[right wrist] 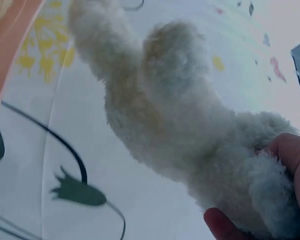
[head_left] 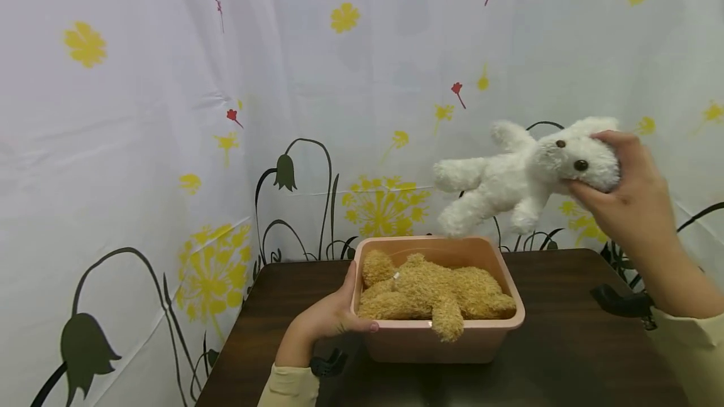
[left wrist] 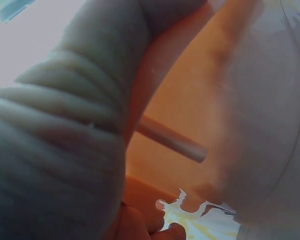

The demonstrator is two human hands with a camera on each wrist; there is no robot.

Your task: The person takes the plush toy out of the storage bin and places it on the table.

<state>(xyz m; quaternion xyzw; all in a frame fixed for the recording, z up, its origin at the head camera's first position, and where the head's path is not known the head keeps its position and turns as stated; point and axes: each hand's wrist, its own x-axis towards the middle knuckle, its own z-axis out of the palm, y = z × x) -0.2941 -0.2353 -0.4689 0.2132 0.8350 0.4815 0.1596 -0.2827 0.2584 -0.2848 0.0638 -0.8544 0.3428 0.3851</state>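
Note:
A white stuffed animal (head_left: 500,181) with dark eyes and nose is held up to the right, above the table. My right hand (head_left: 633,187) grips it by the head, thumb below and fingers above, and its body and legs stretch to the left. In the right wrist view, fingertips (right wrist: 290,152) press into the white plush. My left hand (head_left: 334,313) holds the left side of a pink plastic bin (head_left: 430,347), thumb at the front rim. Inside the bin lies a tan curly-furred stuffed animal (head_left: 424,287), one limb draped over the front rim.
The bin stands on a dark wooden table (head_left: 571,319). Behind the table hangs a white curtain (head_left: 396,80) printed with flowers. A dark strap (head_left: 328,363) circles the left wrist, and another dark band (head_left: 622,301) sits at the right wrist.

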